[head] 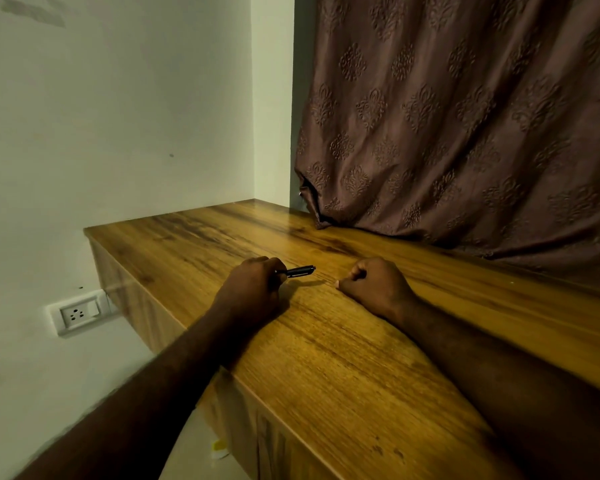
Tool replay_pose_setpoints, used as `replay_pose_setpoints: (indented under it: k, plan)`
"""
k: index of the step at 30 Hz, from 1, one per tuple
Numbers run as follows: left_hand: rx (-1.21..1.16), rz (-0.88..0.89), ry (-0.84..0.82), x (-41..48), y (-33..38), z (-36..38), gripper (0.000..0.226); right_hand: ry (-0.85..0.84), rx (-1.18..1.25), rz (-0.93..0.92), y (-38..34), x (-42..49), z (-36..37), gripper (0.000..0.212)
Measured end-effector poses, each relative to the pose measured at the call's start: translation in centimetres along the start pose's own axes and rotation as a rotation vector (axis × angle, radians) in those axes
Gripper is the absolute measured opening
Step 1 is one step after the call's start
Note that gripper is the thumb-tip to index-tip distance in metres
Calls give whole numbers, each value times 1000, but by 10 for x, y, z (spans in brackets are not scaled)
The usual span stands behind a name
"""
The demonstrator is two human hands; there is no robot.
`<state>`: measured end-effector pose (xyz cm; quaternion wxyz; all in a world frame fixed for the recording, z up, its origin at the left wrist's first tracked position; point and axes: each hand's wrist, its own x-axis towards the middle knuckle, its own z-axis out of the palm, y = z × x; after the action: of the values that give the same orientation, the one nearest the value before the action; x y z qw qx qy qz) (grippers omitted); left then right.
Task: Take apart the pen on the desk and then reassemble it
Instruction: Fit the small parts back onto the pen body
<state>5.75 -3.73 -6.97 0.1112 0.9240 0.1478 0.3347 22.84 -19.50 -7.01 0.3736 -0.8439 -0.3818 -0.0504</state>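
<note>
Black plastic, with a clip along its side: the pen (298, 271) projects from the fingers of the left hand (253, 289), pointing toward the right hand and tilted slightly upward. The left hand is curled closed around one end of the pen; the gripped end is hidden inside the fist, and only the clipped portion shows. The exposed part of the pen sits just above the tabletop (343, 358), casting a thin shadow on the wood below it. Whether the pen is whole or partly dismantled cannot be told from this view.

The right hand (371, 284) rests on the tabletop near the pen's free end, not touching it. Its fingers are folded inward into a loose fist with the thumb pressed against them — whether anything small lies inside cannot be told.

Both forearms are bare and lie across the tabletop, the left crossing its front edge, the right lying along the surface from the lower right.

The tabletop is glossy wood-grain laminate, amber with darker streaks, and runs into a corner of pale walls. A brown curtain (465, 116) with an embossed floral pattern hangs behind, its hem gathered on the rear of the tabletop. A white wall socket (80, 312) with a switch sits below the tabletop's left end. A small yellowish object (219, 446) lies on the floor beneath — too blurred to identify.
</note>
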Motion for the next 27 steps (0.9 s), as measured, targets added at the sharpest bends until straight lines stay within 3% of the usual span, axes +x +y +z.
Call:
replay_pose_setpoints:
  k: [3,17,22,27]
  plan:
    - [1,3,-15,0,1,-1,44,-7,-28,-4,-2,1,0,25]
    - [4,-10,-43,-1,3,-2,44,11,-105,-71,1,3,3,20]
    - [5,-10,-33,-2,5,-3,42,-8,-49,-65,6,3,2,16]
    - [5,-13,-39,-1,5,-3,39,7,154,-48,6,-1,-4,18]
